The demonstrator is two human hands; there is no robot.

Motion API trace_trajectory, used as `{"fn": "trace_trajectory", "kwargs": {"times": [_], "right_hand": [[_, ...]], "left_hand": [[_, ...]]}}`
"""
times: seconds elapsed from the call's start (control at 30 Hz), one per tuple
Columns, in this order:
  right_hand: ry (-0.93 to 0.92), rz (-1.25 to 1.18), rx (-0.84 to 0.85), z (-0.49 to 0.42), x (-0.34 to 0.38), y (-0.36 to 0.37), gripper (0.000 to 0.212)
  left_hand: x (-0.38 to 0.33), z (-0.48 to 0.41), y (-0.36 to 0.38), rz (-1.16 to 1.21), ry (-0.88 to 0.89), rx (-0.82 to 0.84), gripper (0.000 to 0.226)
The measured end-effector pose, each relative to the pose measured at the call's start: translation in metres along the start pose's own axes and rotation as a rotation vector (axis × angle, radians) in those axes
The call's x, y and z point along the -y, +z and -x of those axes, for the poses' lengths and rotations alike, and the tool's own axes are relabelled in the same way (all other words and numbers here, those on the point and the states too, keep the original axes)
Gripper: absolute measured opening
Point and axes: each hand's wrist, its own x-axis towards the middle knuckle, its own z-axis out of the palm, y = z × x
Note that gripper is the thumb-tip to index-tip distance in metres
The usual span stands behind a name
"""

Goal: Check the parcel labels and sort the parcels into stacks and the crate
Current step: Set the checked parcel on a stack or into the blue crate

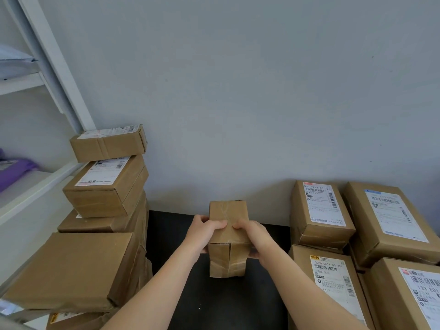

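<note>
A person's left hand (205,231) and right hand (253,236) gripped a brown cardboard parcel (228,211) from either side, the fingers (217,225) of both curled over its taped face so that the fingertips nearly met in the middle. The parcel stood on end between the two hands over the middle of the black desk (214,303), in front of a grey wall (238,91); whether its lower end touched the desk could not be told. The faces turned to the camera showed plain cardboard and clear tape.

To the left rose a stack of brown boxes: a small labelled box (108,144) on top, sitting askew on a larger labelled box (104,189), with a flat box (100,223) beneath them and a big plain box (71,270) nearest the camera. To the right, four parcels with white printed labels facing up lay close together: two at the back, the rear left parcel (319,210) and the rear right parcel (390,217), and two in front, the front left parcel (333,282) and the front right parcel (414,296).

White shelving (47,75) stood at the far left, with a purple package (14,172) on one shelf and a pale mailer (14,60) on the shelf above.
</note>
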Motion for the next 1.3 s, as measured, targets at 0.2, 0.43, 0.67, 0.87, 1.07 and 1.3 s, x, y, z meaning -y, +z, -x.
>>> {"fn": "trace_trajectory", "kwargs": {"times": [0.2, 0.43, 0.67, 0.87, 1.07, 1.3], "right_hand": [[0.024, -0.005, 0.013, 0.004, 0.003, 0.001, 0.039], [0.032, -0.004, -0.003, 0.003, 0.004, 0.002, 0.036], [0.026, -0.021, -0.012, 0.007, 0.001, 0.003, 0.037], [-0.036, -0.137, 0.008, 0.007, -0.018, 0.000, 0.048], [-0.015, 0.100, -0.159, -0.002, -0.044, -0.008, 0.034], [-0.065, 0.428, -0.047, -0.015, -0.082, -0.015, 0.057]], "left_hand": [[0.001, 0.001, -0.005, 0.014, -0.037, 0.045, 0.060], [0.000, -0.002, -0.005, -0.021, -0.018, 0.063, 0.052], [0.005, 0.002, -0.005, -0.006, -0.011, 0.078, 0.062], [0.026, 0.006, -0.014, 0.007, -0.022, 0.110, 0.072], [0.056, 0.002, -0.013, 0.018, -0.022, -0.021, 0.028], [0.083, -0.002, -0.013, -0.406, 0.135, 0.076, 0.056]]}}
